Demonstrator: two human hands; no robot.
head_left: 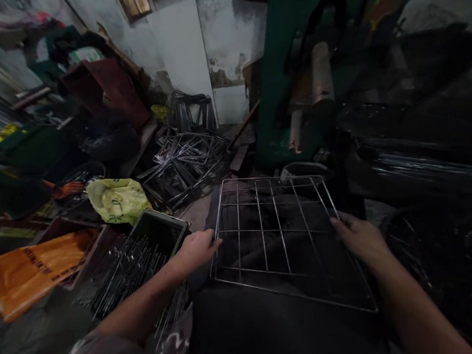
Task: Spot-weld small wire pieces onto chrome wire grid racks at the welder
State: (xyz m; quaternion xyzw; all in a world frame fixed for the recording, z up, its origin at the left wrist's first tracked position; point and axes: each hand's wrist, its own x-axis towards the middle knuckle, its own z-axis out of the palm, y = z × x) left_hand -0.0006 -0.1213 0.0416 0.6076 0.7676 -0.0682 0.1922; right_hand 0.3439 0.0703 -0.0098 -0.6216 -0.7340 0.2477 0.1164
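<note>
A rectangular wire rack [262,229] with a grid of thin metal rods is held up above my lap, tilted so its far edge is higher in view. My left hand [200,248] is closed around the left side rod, thumb on top. On the opposite side, my right hand [360,238] pinches the right side rod. Under the rack lies a dark apron [268,309] over my legs. Left of my left hand, a bin [177,223] and many loose thin metal rods [131,268] are close by.
A pile of bent wire frames [191,153] lies ahead on the floor. The green machine [270,82] stands front right with a protruding metal cylinder [321,73]. Yellow bag [119,200] and orange bag [42,267] are at left. Shiny metal stock [435,165] fills the dim right side.
</note>
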